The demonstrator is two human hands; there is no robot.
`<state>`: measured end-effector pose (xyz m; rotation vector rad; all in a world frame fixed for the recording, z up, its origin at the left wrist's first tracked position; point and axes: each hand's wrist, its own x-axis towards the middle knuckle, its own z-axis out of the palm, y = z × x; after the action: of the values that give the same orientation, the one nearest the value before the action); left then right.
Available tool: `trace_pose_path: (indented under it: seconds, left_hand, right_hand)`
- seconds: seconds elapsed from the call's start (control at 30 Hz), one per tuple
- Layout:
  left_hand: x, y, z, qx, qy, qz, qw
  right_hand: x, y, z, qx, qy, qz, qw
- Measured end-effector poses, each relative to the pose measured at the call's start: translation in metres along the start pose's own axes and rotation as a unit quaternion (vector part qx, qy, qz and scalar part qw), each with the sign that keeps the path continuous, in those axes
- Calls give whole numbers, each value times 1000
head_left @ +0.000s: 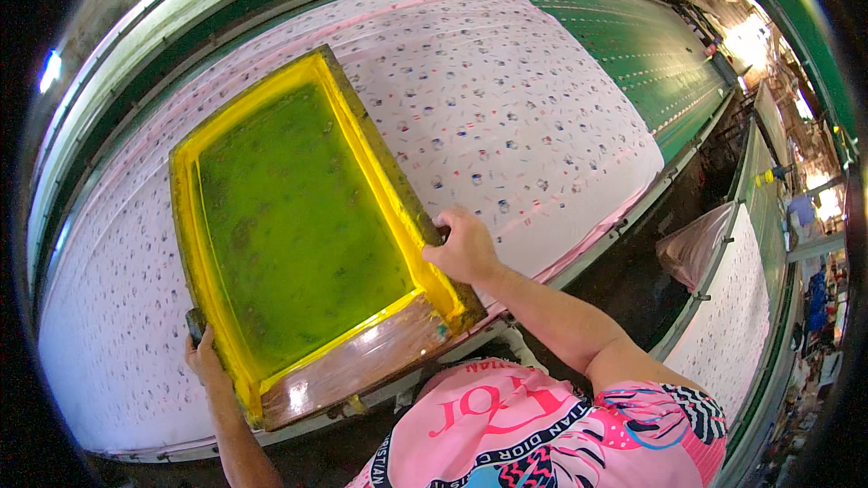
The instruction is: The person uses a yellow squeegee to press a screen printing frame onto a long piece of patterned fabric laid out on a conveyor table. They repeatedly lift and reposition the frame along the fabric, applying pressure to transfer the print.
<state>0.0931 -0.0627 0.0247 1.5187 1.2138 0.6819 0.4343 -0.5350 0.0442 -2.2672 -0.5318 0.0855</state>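
Observation:
A screen-printing frame [298, 217] with green mesh and bright yellow borders is tilted over patterned fabric on a long table. My right hand [466, 248] is closed on its right side, around a dark grip near the lower corner. On the opposite side my left hand [206, 357] is closed at the frame's edge by another small dark grip [195, 323]; its fingers are partly hidden. Brown, shiny film-covered material [353, 357] fills the frame's near end. Beneath lies white-pink fabric [506, 117] printed with small scattered motifs.
Bare green tabletop [624, 45] with rows of pale dots extends beyond the fabric at the far right. A dark aisle [624, 262] separates this table from a second one with printed fabric [723, 325]. Clear plastic sheeting [694, 244] hangs at that table's edge.

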Motion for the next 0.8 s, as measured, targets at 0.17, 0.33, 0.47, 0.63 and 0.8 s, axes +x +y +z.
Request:
trace_pose_path:
  seconds: [0.17, 0.33, 0.47, 0.63, 0.8]
  left_hand:
    - [-55, 36, 114, -29, -11, 42, 999]
    - [-125, 64, 247, -35, -7, 31, 999]
    - [-190, 71, 349, -5, 7, 64, 998]
    - [-255, 55, 456, -78, -8, 65, 995]
    - [-316, 66, 543, -84, -4, 60, 995]
  right_hand:
    - [49, 87, -75, -20, 67, -40, 997]
    - [94, 181, -177, -33, 2, 40, 999]
    - [117, 281, -242, -54, 0, 75, 996]
    - [132, 376, -311, -56, 4, 143, 988]
    - [135, 457, -355, -72, 30, 146, 986]
